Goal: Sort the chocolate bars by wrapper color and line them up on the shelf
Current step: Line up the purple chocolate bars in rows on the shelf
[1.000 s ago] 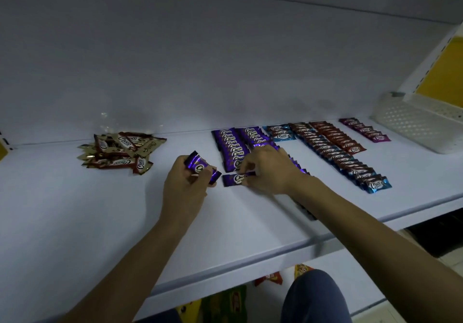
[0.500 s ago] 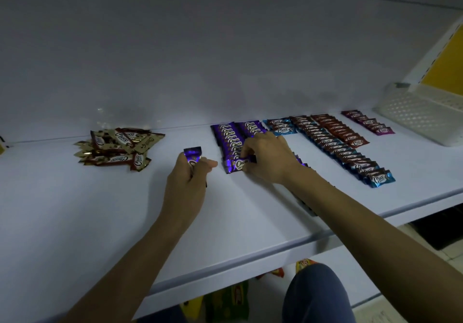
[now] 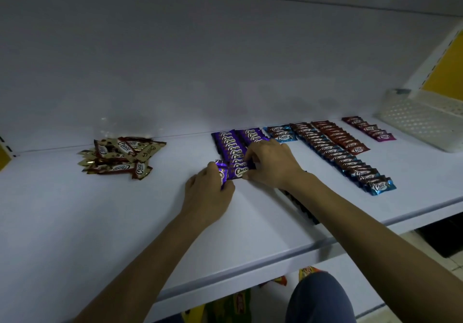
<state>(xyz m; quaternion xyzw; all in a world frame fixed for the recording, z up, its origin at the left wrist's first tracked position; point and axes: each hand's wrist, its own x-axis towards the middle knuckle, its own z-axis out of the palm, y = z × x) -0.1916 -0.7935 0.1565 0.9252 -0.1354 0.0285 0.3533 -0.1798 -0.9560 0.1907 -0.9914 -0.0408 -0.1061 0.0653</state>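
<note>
Purple chocolate bars lie in two rows (image 3: 231, 144) at the back middle of the white shelf (image 3: 100, 222). My left hand (image 3: 208, 192) grips one purple bar (image 3: 223, 171) at the near end of the left row. My right hand (image 3: 270, 163) pinches the front purple bar (image 3: 238, 171) of that row, fingers curled over it. Right of these run a short blue row (image 3: 281, 132), a long blue row (image 3: 345, 159), a red row (image 3: 338, 137) and a magenta row (image 3: 369, 128). An unsorted heap of gold and brown bars (image 3: 120, 156) lies at the left.
A white perforated basket (image 3: 423, 122) stands at the far right of the shelf, beside a yellow panel (image 3: 446, 69). Snack packets (image 3: 238, 305) show on a lower level under the shelf's front edge. My knee (image 3: 318, 297) is at the bottom.
My left hand has carried its purple bar rightward, up against the near end of the left purple row. My right hand stayed on the front bar of that row.
</note>
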